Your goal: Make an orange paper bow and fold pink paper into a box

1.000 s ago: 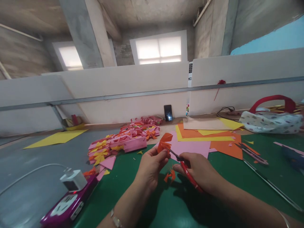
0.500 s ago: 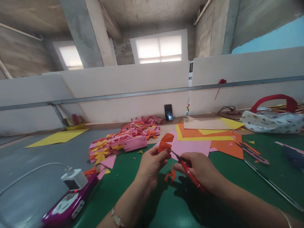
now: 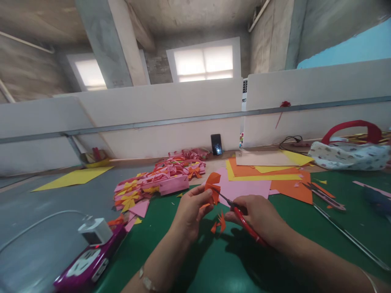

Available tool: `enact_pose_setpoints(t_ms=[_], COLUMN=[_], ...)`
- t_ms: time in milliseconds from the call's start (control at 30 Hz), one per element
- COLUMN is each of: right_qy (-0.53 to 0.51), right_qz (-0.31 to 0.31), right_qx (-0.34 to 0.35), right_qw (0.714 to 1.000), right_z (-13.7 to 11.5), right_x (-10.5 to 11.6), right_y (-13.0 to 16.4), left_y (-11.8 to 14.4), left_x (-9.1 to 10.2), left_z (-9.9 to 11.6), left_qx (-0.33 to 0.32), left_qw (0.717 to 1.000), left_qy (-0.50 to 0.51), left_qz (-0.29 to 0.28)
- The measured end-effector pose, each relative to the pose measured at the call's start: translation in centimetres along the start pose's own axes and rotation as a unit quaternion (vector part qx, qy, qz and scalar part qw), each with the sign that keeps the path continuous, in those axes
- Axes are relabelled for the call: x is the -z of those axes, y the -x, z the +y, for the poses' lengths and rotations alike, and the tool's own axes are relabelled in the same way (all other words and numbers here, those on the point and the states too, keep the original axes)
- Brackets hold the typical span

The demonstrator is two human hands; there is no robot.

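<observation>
Purple power strip (image 3: 91,262) is lying left of the orange piece (image 3: 214,179); nearer, a pink-and-yellow paper heap (image 3: 165,183) is seemingly holding finished work. Left hand (image 3: 191,205) is pinching the orange piece, seemingly part-cut; scraps (image 3: 222,221) are lying below it. Right hand (image 3: 261,215) is gripping red scissors (image 3: 244,223), blades touching it. Larger sheets (image 3: 293,193) are lying right of it, not obstructing.

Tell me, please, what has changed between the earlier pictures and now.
The left hand has shifted slightly left, baring more of the orange paper it holds. The right hand still holds the red-handled scissors, their tips at the paper; the phone stayed put.
</observation>
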State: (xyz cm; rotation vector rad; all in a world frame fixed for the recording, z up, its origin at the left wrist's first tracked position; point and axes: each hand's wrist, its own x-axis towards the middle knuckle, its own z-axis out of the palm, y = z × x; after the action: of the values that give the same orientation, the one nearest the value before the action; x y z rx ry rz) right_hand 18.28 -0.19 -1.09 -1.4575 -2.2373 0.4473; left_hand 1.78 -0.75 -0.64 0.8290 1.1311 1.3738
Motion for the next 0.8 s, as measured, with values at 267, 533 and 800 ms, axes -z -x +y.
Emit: enact_pose_setpoints(t_ms=[267,533,800], right_qy=[0.019,0.021,0.02], right_qz=[0.001,-0.006,-0.011], right_qx=[0.001,0.004,0.0], right_qw=[1.0,1.0,1.0], right_z=[0.25,0.31,0.42], right_x=[-0.15,-0.16,-0.23], right_y=[0.19,0.02,-0.03], left_y=[-0.29,-0.31,-0.69], left_x=[0.26,0.21,0.31], left_z=[0.05,0.05,-0.4], left_qx=[-0.048,-0.036,-0.058], left_qw=[0.997,0.998,0.998], left_qy=[-0.049,-0.044,-0.024], left_qz=[0.044,0.035,0.007])
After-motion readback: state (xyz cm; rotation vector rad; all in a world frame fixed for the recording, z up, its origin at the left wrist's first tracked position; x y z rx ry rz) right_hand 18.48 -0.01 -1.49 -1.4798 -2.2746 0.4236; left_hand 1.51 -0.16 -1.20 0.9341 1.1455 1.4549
